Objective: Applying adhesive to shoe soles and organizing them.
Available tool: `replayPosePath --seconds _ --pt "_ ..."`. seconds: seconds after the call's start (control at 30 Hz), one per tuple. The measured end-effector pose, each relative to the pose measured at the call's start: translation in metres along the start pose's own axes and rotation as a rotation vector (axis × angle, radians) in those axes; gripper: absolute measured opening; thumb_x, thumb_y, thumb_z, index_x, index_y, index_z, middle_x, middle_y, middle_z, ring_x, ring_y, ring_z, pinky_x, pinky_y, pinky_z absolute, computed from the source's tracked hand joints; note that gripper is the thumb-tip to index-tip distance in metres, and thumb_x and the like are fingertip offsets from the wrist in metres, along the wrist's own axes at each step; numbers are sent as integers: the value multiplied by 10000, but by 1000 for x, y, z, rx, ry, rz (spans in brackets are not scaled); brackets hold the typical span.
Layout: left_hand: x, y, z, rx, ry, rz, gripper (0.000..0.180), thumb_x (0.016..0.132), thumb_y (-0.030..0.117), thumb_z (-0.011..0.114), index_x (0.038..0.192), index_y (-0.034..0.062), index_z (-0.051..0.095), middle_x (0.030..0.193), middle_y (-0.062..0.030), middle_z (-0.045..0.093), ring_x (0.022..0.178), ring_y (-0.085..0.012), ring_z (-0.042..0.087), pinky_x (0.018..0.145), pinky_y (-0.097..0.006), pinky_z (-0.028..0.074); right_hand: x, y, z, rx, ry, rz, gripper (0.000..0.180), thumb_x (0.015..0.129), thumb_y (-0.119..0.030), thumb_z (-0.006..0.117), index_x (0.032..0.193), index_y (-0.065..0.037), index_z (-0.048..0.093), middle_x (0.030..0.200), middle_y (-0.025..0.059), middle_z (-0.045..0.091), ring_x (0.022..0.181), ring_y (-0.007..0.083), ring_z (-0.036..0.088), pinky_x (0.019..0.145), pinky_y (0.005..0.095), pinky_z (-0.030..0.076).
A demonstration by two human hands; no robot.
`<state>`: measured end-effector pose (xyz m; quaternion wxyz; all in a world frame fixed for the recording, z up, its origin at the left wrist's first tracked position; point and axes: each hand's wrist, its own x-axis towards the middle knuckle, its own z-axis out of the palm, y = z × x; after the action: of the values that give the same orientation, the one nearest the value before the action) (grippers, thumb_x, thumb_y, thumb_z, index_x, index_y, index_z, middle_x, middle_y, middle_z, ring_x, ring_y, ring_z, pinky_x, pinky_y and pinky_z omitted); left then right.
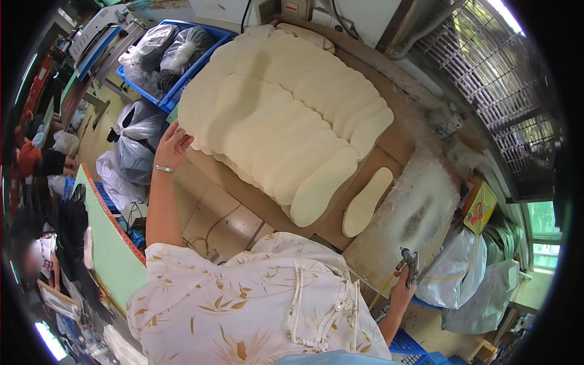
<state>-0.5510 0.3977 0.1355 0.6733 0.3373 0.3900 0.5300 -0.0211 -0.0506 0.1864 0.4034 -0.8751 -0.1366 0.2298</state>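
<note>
Cream-coloured insoles (322, 187) lie in overlapping rows, fanned out across a brown cardboard-covered table in front of me. My left hand (174, 146) is at the left edge of the rows, its fingers curled and pinching the rim of an insole there. One separate insole (367, 202) lies apart to the right of the rows. Low on the right, my right hand (400, 293) is wrapped round a small metal spray gun (406, 260) with a hose trailing from it. The spray gun is held upright over a whitish, crusted patch (420, 201) of the surface.
A blue crate (143, 91) of bagged goods stands at the far left, with more plastic bags (135, 143) below it. A green-topped table (109, 243) is at my left. White sacks (453, 274) stand on the right, below a meshed window (486, 79). Other people are at the left.
</note>
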Motion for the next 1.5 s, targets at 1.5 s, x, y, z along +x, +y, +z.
replayPosePath --seconds 1.5 --pt "36 -39 -68 145 109 -200 343 886 37 544 1223 104 546 1006 -30 661 816 -163 661 719 -301 562 11 60 8 -71 -39 -82 295 931 -302 572 919 -15 641 648 -9 548 460 42 393 412 239 289"
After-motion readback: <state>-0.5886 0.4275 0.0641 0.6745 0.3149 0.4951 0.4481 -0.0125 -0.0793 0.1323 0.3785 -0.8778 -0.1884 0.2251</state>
